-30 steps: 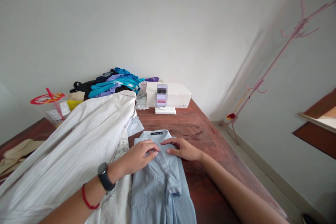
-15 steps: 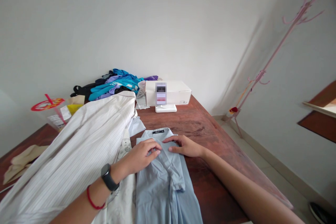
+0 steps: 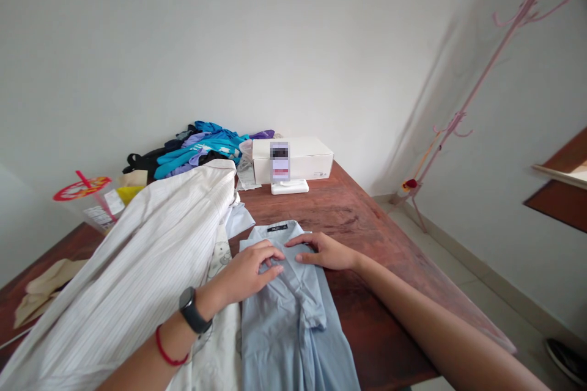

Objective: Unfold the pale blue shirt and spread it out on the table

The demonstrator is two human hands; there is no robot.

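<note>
A light blue shirt (image 3: 279, 330) lies on the wooden table in front of me, its sides folded inward and its collar with a dark label at the far end. My left hand (image 3: 252, 266) rests on the upper left of the shirt, fingers loosely bent and apart. Across from it, my right hand (image 3: 323, 252) lies on the upper right part, fingers stretched toward the middle and thumb apart. Neither hand grips the cloth. Left of the blue shirt is a white striped garment (image 3: 151, 263), partly over a pale patterned cloth (image 3: 219, 317).
Behind stand a white box (image 3: 312, 159) and a small screen (image 3: 280, 160) on a white stand (image 3: 290, 187). A heap of dark and blue clothes (image 3: 197, 149) lies by the wall. A plastic cup (image 3: 98, 208) with a straw is at left. A pink coat rack (image 3: 481, 88) leans into view right.
The view has shifted slightly. Both hands stay on the upper part of the blue shirt, and the left thumb and fingers look a little farther apart.
</note>
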